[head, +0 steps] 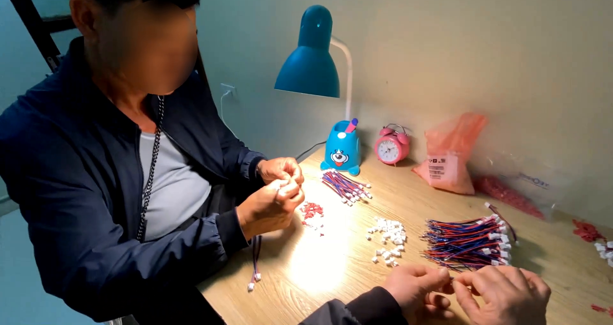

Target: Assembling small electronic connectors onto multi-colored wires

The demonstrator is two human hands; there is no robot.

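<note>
At six o'clock, the left hand (418, 287) and right hand (504, 290) meet fingertip to fingertip, pinching something too small to tell. Just beyond them a big bundle of red and blue wires (469, 241) lies on the tabletop (332, 267), loose white connectors (388, 239) at its nine o'clock, seemingly much left. Farther off, a co-worker's hands (274, 194) pinch a piece, a smaller wire bunch (345, 186) beyond

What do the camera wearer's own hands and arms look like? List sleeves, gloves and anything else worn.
Both hands are bare: no gloves, rings or watch show. The left hand comes out of a dark sleeve with a plain cuff at the wrist. The right hand shows only as far as the frame's lower edge, so its sleeve cannot be seen.
</note>
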